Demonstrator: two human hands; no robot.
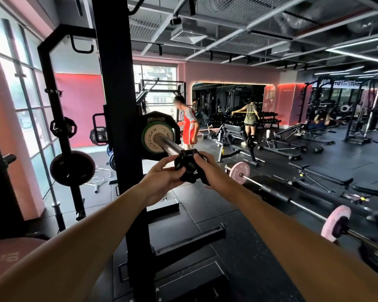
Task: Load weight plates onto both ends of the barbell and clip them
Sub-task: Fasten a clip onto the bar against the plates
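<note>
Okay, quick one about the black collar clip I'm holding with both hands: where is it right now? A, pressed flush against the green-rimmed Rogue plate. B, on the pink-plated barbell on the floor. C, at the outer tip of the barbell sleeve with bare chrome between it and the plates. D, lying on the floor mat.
C: both the left hand and right hand grip the collar clip at the tip of the barbell sleeve, with bare chrome showing before the Rogue plate.

Black clip [189,168] on loaded barbell sleeve [169,147]

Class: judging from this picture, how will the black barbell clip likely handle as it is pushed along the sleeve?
The clip, gripped by both hands, looks rigid and probably light. The chrome sleeve looks smooth, so it should slide easily toward the green-rimmed plate.
</note>
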